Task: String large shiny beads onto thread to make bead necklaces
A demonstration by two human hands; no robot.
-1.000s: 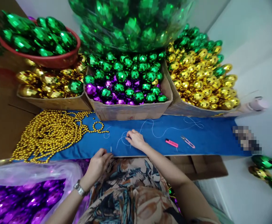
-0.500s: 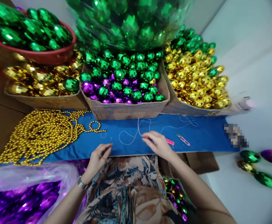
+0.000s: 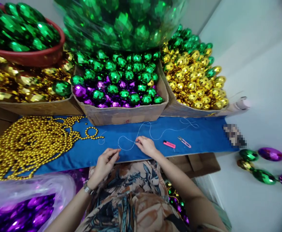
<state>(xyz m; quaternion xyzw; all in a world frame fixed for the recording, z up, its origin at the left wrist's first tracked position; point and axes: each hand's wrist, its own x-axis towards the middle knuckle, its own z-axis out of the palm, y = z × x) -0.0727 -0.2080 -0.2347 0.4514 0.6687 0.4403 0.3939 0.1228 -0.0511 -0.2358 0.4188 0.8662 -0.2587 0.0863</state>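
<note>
My left hand (image 3: 106,163) is held low over the blue cloth (image 3: 211,135), thumb and fingertips pinched together. Whatever it holds is too small to make out. Beside it on the right, my right hand (image 3: 146,146) pinches a thin white thread (image 3: 166,130) between thumb and forefinger. The thread curls in loose loops across the cloth on both sides of this hand. Pink thread snips (image 3: 184,142) and a small flat pink item with a dark end (image 3: 169,144) lie right of my right hand. A pile of gold bead strands (image 3: 34,141) spreads out left of my hands.
Behind the cloth stand a cardboard box (image 3: 128,115) of green and purple beads and boxes of gold beads (image 3: 194,80). A red basin (image 3: 39,58) holds large green beads. A plastic bag (image 3: 65,188) of purple beads is at lower left. Large beads (image 3: 264,176) hang at right.
The view has shifted slightly, and my hands are closer together. My right hand has moved left, uncovering the pink item. A thin sliver above my left fingertips no longer shows.
</note>
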